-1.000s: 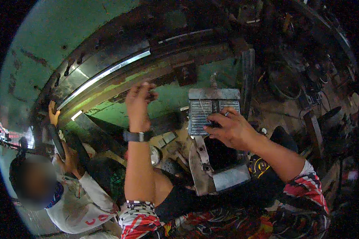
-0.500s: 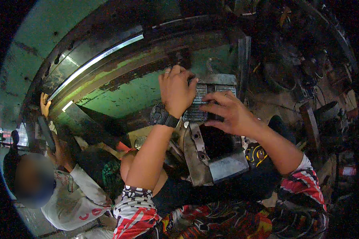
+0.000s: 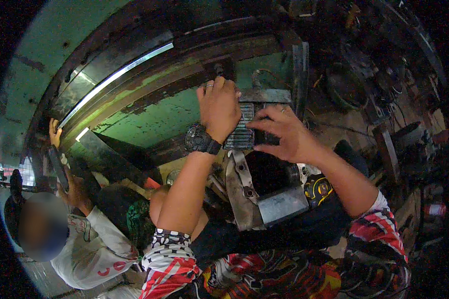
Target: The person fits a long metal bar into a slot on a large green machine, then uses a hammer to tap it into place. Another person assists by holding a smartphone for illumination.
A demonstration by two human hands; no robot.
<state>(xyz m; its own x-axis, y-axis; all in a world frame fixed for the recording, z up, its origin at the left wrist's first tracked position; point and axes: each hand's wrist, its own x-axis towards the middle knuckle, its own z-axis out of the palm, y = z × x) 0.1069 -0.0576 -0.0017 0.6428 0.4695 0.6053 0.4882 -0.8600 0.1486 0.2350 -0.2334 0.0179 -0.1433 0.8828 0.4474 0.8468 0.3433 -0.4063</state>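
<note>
Beside a grey ribbed metal block is my left hand, wearing a ring and a black watch. Its fingers are bent and close together; the tips and whatever they may hold are hidden. Over the block's right side, my right hand has its fingers curved and apart, with nothing visible between them. Whether they touch the block I cannot tell. A flat metal bar lies across the block's far end. Nearer to me, a metal frame with bolt holes surrounds a dark opening.
Green scratched metal panel stretches behind my left hand. A bright metal strip runs along its far side. At left, a co-worker in a white shirt reaches one hand to that strip. Dim tools and parts clutter the right.
My right hand has shifted slightly left and up over the block, its fingers still apart. The left hand stays beside the block. The view has shifted slightly.
</note>
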